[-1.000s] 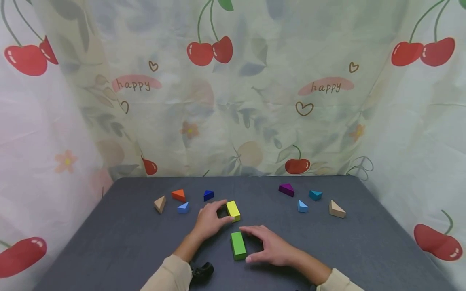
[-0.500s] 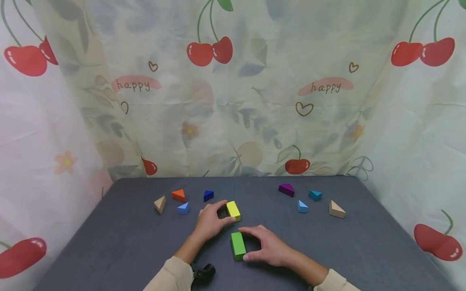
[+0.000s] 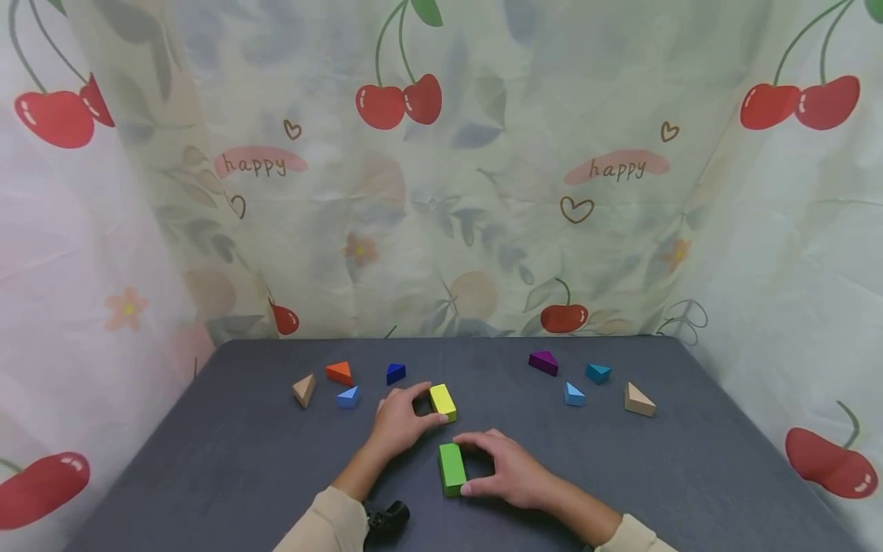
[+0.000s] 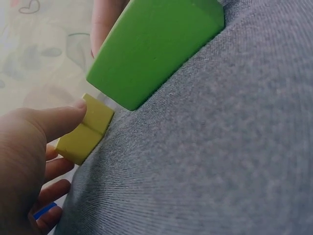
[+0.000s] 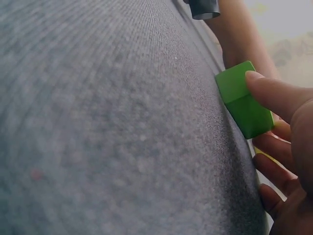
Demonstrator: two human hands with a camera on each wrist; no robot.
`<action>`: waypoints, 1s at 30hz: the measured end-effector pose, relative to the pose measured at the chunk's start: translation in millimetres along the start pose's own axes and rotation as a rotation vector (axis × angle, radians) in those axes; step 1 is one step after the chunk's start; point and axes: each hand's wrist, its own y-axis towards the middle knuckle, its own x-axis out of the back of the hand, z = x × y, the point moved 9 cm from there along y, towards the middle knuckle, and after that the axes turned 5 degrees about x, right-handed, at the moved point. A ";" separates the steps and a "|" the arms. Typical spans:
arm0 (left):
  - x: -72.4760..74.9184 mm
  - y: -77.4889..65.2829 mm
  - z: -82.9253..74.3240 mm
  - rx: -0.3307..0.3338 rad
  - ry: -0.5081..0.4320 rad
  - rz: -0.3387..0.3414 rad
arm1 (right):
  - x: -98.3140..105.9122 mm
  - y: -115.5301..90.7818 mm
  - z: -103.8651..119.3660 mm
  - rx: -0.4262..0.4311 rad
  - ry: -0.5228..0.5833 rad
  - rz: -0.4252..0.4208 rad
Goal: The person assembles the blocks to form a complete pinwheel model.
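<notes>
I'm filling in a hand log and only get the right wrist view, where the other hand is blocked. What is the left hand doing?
Observer: In the head view, the left hand pinches the yellow block by its two ends, thumb at the near end.
Operator: Thanks. I can just see the green block close up; does it touch that yellow one?
Observer: No, they are apart: a strip of the dark gray cloth shows between the green block and the yellow one.
</notes>
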 end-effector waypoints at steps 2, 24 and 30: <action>-0.5 0.2 0.4 0.002 0.002 0.003 | -0.3 -0.2 0.1 -0.002 0.005 0.000; 7.7 -7.5 2.0 -0.021 -0.171 0.068 | 12.0 -1.1 6.0 -0.002 0.062 -0.036; 9.5 -13.4 3.8 -0.002 -0.186 0.090 | 18.0 -2.7 4.8 0.014 0.039 -0.064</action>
